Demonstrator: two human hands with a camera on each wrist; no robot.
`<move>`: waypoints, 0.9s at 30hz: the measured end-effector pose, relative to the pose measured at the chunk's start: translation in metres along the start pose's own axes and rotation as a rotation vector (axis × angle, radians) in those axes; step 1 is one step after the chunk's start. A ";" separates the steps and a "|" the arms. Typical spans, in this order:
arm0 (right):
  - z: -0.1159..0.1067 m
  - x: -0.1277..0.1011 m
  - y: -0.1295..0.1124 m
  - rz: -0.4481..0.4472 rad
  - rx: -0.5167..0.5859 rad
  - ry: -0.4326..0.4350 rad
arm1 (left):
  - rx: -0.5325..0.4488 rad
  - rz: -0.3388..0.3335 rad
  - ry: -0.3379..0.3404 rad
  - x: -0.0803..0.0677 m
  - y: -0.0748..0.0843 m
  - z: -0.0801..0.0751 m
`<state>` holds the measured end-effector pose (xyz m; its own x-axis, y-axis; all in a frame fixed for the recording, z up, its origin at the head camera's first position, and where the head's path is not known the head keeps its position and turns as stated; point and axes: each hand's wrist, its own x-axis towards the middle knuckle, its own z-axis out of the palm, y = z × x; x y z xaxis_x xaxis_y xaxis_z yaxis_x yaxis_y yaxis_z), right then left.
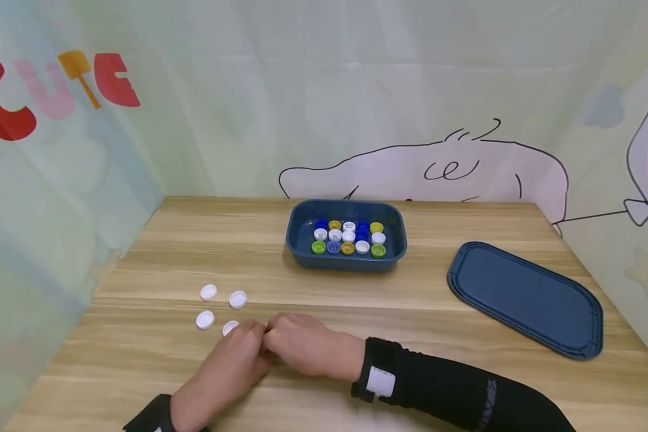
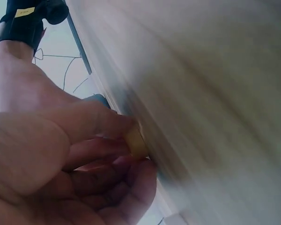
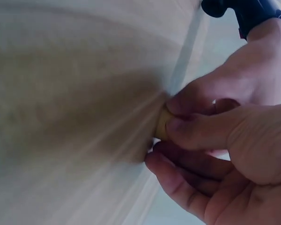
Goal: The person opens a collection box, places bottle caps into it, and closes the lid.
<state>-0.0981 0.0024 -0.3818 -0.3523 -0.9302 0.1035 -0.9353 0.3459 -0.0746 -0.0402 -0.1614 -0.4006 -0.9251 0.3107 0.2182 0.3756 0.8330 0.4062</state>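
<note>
2 hands meet on 1 small yellowish piece [image 2: 138, 144], which lies low over the wooden table [image 1: 140, 354], in front of the blue box [image 1: 345, 261] on the person's side and slightly left of it. That is the relation any move from here seems to turn on: the piece sits right between the fingertips, equally near each hand, with the left hand [image 1: 237, 354] on its left and the right hand [image 1: 308, 345] on its right. Both pinch it, with the thumbs pressed to it in the wrist views; the head view hides it beneath the knuckles. Its longer visible side runs along the tabletop, so it appears to lie flat. Whether it touches the wood, or is more than 1 piece, I cannot tell.

Of the 2, the right hand is nearer the blue box, whose long axis runs left to right; 15 caps [image 1: 348, 237] stand inside in 3 rows of 5. Left of the blue box and closer to the person lie 4 white caps [image 1: 205, 320], 1 partly covered by the left hand. Right of the blue box, well apart from it, a blue lid [image 1: 526, 300] lies slanted.
</note>
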 end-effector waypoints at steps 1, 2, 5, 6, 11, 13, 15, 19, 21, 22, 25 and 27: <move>0.001 -0.001 -0.001 0.012 0.014 0.006 | -0.003 -0.007 -0.009 0.000 0.001 0.001; 0.002 -0.002 -0.001 0.024 0.030 0.011 | -0.006 -0.015 -0.018 0.001 0.001 0.001; 0.005 -0.005 -0.003 0.045 0.055 0.023 | -0.024 -0.029 -0.040 0.002 0.002 0.001; 0.005 -0.006 -0.003 0.049 0.053 0.024 | -0.030 -0.026 -0.042 0.002 0.002 0.001; 0.007 -0.010 -0.003 0.067 0.108 0.018 | -0.019 -0.003 -0.042 0.004 0.001 0.001; 0.006 -0.011 -0.002 0.080 0.144 0.024 | -0.001 0.002 -0.044 0.006 0.002 0.002; 0.006 -0.011 0.000 0.092 0.176 0.031 | 0.014 0.007 -0.049 0.008 0.004 0.002; 0.006 -0.012 0.003 0.093 0.187 0.041 | 0.026 -0.003 -0.062 0.012 0.009 0.001; 0.005 -0.013 0.005 0.085 0.175 0.055 | 0.019 -0.014 -0.054 0.014 0.010 -0.001; 0.004 -0.014 0.007 0.081 0.163 0.069 | 0.015 -0.022 -0.047 0.015 0.011 -0.003; -0.002 -0.016 0.012 0.078 0.146 0.152 | -0.009 -0.028 -0.015 0.023 0.014 -0.013; -0.009 -0.018 0.019 0.085 0.163 0.222 | -0.025 -0.015 0.016 0.032 0.017 -0.021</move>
<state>-0.1095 0.0267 -0.3759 -0.4447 -0.8428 0.3031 -0.8907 0.3805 -0.2488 -0.0624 -0.1473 -0.3683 -0.9296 0.2912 0.2257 0.3634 0.8257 0.4314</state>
